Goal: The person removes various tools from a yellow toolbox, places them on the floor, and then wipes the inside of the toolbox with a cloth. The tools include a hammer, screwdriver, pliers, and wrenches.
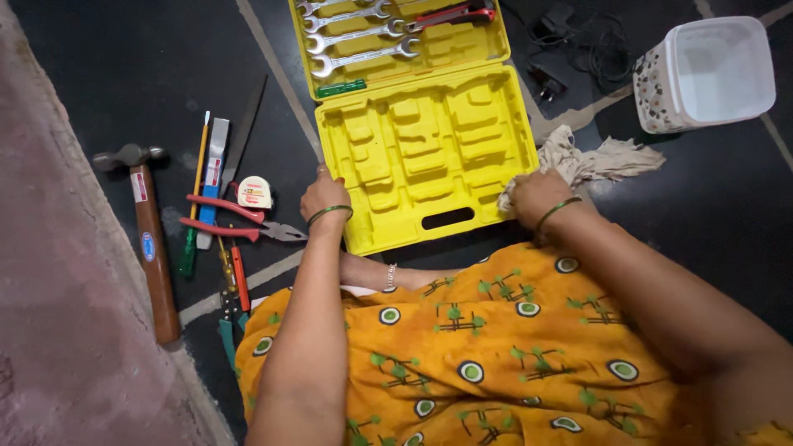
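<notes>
Your left hand [324,196] rests with fingers curled on the near left edge of the open yellow tool case [429,149], which lies on the dark floor [124,74] before your knees. Your right hand [537,196] is closed around a crumpled beige rag [591,161] at the case's right corner, while pliers [239,219] and a hammer [149,231] lie to the left

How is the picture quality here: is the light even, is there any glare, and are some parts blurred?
Head view: light is dim and uneven, the dark floor nearly black; the yellow case is bright with mild sheen; both the left hand and right hand look sharp; edges bend slightly from the wide lens.
</notes>
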